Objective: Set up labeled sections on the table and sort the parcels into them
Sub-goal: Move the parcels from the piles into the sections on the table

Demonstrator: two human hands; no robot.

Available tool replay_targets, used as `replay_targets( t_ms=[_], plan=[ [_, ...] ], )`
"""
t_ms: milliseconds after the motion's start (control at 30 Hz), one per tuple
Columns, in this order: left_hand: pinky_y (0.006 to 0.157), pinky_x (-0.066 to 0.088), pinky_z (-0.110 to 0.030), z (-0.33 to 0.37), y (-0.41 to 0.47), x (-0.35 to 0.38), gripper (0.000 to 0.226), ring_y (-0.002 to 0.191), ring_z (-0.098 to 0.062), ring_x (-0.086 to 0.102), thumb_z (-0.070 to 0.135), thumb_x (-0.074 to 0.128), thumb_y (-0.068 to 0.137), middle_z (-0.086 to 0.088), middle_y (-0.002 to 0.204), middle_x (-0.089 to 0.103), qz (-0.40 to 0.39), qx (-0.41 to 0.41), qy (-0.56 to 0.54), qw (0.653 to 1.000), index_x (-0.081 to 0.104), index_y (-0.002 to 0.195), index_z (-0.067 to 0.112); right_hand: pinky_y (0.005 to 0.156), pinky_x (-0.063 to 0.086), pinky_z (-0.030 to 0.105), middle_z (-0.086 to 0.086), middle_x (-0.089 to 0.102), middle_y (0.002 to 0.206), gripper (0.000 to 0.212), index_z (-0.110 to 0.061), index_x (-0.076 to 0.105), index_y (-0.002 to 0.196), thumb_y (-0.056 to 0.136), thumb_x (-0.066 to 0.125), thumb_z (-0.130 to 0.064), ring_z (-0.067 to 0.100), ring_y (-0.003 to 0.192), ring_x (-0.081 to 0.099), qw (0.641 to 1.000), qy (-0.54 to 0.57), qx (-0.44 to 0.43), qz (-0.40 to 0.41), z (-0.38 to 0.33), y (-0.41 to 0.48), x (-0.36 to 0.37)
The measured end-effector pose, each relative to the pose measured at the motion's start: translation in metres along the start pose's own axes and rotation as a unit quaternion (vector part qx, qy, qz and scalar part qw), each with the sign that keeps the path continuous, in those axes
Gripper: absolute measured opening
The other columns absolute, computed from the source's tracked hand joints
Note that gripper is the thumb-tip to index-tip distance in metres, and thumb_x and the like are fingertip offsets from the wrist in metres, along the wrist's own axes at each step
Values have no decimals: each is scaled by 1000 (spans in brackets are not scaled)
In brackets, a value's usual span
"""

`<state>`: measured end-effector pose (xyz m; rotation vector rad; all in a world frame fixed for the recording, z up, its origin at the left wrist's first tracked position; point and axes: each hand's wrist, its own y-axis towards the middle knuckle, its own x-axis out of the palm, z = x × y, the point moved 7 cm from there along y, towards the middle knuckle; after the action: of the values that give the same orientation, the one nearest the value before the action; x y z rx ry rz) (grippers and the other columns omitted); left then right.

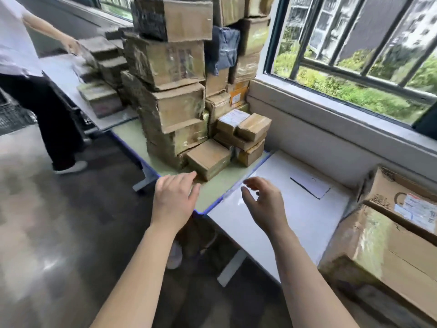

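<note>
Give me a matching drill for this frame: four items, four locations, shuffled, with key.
Items:
1. blue-grey parcel
2. white slip
3. small brown box
4. labelled carton

Places:
A. flat on the white table
B. far right, past the white table's end
C. on the green table, just ahead of the left hand
D. high in the stack by the window

Pairs: 1-D, 2-A, 3-C, 4-B.
</note>
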<state>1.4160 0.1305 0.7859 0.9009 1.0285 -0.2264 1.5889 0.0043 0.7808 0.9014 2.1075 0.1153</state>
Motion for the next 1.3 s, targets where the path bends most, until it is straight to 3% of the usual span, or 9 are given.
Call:
replay_targets(
  t_ms=[200,400,667,900,1100,1300],
  plan=[
    [93,31,-34,-98,23,-31,43,87,-23,66,37,41,89,-3,100,72,-6,0,-18,1000,69,108,11,71,52,40,-1,67,84,12,-14,68,90,89,62,-24,15,79,61,999,39,-18,15,-77,34,84],
    [94,38,-40,-161,60,-38,42,90,-19,65,37,42,90,2,101,71,-29,25,-34,999,68,112,13,72,53,40,-2,66,81,13,-13,69,91,89,61,-23,17,78,63,998,55,-25,36,-143,64,135],
    [97,33,-37,-221,116,-9,31,96,-19,63,32,55,92,3,106,70,-43,16,-26,999,65,116,15,70,53,34,-5,65,81,6,-15,68,91,89,63,-19,13,74,62,997,19,-16,79,-170,119,183],
    [95,36,-40,-260,160,4,29,94,-21,64,28,63,89,0,106,70,-33,15,-19,999,66,115,14,77,51,30,0,69,92,15,-13,68,101,91,62,-21,15,85,64,997,5,-26,71,-188,170,229],
    [92,30,-33,-316,200,29,30,90,-20,64,27,65,85,2,99,70,-38,27,-12,999,66,113,16,80,51,29,2,70,100,23,-13,67,112,92,61,-21,17,91,64,999,-45,-4,28,-205,211,279],
    [95,36,-38,-386,250,54,31,97,-22,64,27,64,87,1,105,70,-64,71,-55,994,65,115,15,93,46,25,1,66,121,33,-14,61,128,97,56,-24,15,109,60,996,-80,39,29,-232,260,340]
  ],
)
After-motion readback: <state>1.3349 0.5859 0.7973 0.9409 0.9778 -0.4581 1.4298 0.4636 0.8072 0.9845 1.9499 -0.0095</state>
